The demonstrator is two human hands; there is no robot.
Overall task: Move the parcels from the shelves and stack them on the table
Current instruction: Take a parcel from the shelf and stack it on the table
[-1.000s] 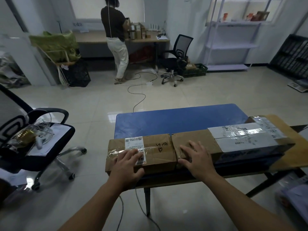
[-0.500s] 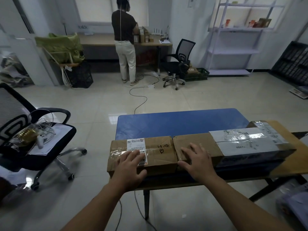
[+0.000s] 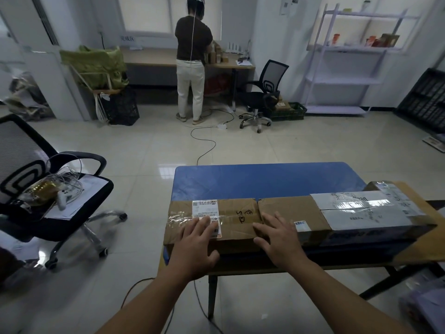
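Note:
A brown cardboard parcel [image 3: 231,213] with a white label lies at the near left edge of the blue table [image 3: 265,179]. Against its right end lies a second brown parcel [image 3: 289,208], and beyond that a grey taped parcel [image 3: 366,213]. My left hand [image 3: 195,244] rests flat, fingers spread, on the left parcel's top. Over the seam between the two brown parcels my right hand [image 3: 279,239] lies flat with straight fingers. The white shelves [image 3: 346,80] stand at the far right wall, with a few small items on the top tier.
A black office chair [image 3: 48,203] with papers and cables stands close at the left. A person [image 3: 191,59] stands at a far desk, beside another chair [image 3: 262,92]. A cable [image 3: 204,141] runs across the tiled floor. A wooden tabletop [image 3: 428,242] adjoins the blue table on the right.
My view has tilted upward a little, so the table sits lower in frame. Both hands stay flat on the parcels, and the parcels have not shifted.

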